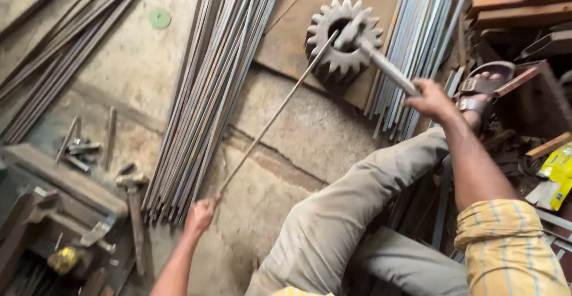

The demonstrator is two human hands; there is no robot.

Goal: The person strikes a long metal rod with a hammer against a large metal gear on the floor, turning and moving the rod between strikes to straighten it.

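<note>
My left hand [200,214] grips the near end of a long thin metal rod [277,111]. The rod runs up and to the right, and its far end rests on a big toothed steel gear [342,40] standing on the floor. My right hand [430,98] holds the handle of a hammer [370,52]; its head sits on the gear, right where the rod's tip lies. My bent knee in beige trousers [363,195] is between the two arms.
A long bundle of thin metal rods [208,93] lies left of the held rod, with more bundles at far left [59,52] and right [417,34]. A second hammer [134,206] and a dark metal block [53,212] lie at lower left. Wood scraps and a sandalled foot [479,93] crowd the right.
</note>
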